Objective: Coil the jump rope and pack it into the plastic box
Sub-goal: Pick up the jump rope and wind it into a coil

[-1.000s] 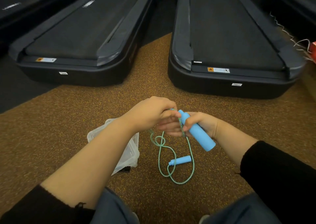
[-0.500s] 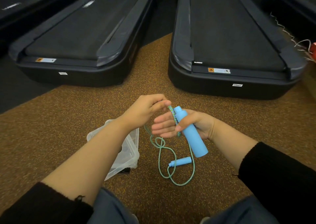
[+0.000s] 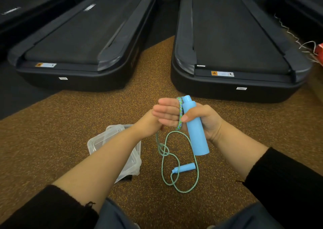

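Right hand thumb-pins handle, fingers straight; few rope turns round them. Left hand beneath, grip hidden. Most rope, second handle loose below; box unpacked.

The left hand has moved from above the right hand to beneath its fingers, drawing the rope over them. The blue handle now stands more upright.

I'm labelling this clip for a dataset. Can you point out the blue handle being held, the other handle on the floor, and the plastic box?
held handle [image 3: 196,134]: head view, lower barrel, below the grip.
floor handle [image 3: 185,168]: head view, middle of its barrel.
plastic box [image 3: 100,140]: head view, clear top near its left edge.
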`<action>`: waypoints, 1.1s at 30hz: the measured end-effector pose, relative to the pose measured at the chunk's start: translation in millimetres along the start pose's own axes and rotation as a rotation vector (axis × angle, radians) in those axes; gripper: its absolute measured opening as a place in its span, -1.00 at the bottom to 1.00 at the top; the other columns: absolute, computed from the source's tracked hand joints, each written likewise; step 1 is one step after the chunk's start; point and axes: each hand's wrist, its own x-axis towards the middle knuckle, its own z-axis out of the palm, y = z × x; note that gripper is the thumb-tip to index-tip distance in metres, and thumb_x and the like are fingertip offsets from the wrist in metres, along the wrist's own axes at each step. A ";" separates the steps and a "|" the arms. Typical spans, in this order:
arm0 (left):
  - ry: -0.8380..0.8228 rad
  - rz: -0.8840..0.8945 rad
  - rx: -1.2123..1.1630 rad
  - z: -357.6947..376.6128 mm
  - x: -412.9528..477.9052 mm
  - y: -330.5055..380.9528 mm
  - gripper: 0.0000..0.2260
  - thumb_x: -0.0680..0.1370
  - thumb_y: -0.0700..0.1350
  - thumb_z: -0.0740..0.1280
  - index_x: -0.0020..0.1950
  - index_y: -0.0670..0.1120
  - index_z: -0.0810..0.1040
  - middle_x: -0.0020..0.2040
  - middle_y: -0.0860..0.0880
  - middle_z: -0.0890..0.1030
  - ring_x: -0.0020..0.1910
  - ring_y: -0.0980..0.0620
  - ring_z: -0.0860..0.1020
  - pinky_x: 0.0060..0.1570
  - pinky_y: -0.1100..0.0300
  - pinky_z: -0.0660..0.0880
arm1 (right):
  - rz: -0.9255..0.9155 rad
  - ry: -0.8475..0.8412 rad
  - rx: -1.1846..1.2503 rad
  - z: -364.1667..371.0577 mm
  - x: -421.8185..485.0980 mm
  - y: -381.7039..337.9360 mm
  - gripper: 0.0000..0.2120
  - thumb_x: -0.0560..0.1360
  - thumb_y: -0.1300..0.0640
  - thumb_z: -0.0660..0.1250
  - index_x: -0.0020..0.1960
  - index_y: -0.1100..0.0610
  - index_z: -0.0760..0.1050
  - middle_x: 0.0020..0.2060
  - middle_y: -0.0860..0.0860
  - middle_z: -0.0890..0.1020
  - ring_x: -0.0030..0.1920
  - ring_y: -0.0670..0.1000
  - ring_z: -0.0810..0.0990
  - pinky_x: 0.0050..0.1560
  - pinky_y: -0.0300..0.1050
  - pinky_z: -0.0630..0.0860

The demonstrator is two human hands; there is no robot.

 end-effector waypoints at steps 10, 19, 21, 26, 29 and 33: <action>-0.322 -0.026 -0.259 1.5 -5.5 37.7 -0.80 0.64 -0.17 0.06 -0.10 -0.08 0.43 -0.28 0.00 0.53 -0.45 0.19 0.45 -0.38 0.33 0.43 | -0.081 0.151 0.093 -15.2 -3.8 -10.5 -0.26 0.18 0.36 0.31 0.37 0.33 0.32 0.30 0.24 0.48 0.38 0.14 0.39 0.41 -0.01 0.26; -0.668 -0.158 -0.550 -3.3 -13.4 40.9 -0.82 0.63 -0.20 0.05 0.11 -0.15 0.42 -0.02 -0.03 0.66 -0.19 0.09 0.65 -0.15 0.28 0.55 | -0.056 0.245 0.011 -29.5 -13.9 -17.8 -0.27 0.15 0.27 0.35 0.34 0.28 0.40 0.32 0.21 0.47 0.39 0.11 0.39 0.42 -0.01 0.23; -0.707 -0.196 -0.588 -6.8 -14.8 41.7 -0.81 0.62 -0.19 0.06 0.14 -0.17 0.42 -0.04 -0.02 0.68 -0.17 0.06 0.66 -0.13 0.24 0.55 | -0.031 0.255 -0.007 -31.7 -14.3 -16.2 -0.27 0.13 0.26 0.36 0.32 0.27 0.42 0.31 0.20 0.49 0.37 0.11 0.40 0.41 -0.01 0.22; -0.803 -0.230 -0.630 -16.9 -19.3 46.5 -0.78 0.59 -0.13 0.11 0.14 -0.15 0.47 0.00 -0.09 0.68 -0.09 -0.02 0.67 -0.13 0.24 0.56 | 0.034 0.286 -0.048 -35.9 -13.2 -11.0 -0.17 0.05 0.24 0.42 0.33 0.29 0.38 0.28 0.20 0.51 0.37 0.11 0.40 0.38 -0.05 0.27; -0.805 -0.214 -0.639 -23.4 -22.5 55.2 -0.81 0.59 -0.13 0.14 0.10 -0.15 0.49 -0.05 -0.09 0.69 -0.14 0.00 0.67 -0.15 0.25 0.57 | 0.054 0.316 -0.039 -41.6 -16.4 -10.2 -0.18 0.04 0.27 0.40 0.32 0.31 0.37 0.22 0.20 0.57 0.28 0.09 0.50 0.33 -0.08 0.36; -0.649 -0.120 -0.528 -32.1 -25.8 67.0 -0.79 0.58 -0.06 0.16 -0.03 -0.10 0.55 -0.24 -0.03 0.70 -0.42 0.09 0.61 -0.37 0.33 0.52 | 0.174 0.457 -0.223 -45.6 -22.1 -3.8 -0.47 0.10 0.35 0.18 0.01 0.17 0.64 -0.08 0.14 0.68 -0.14 0.03 0.63 -0.12 -0.23 0.48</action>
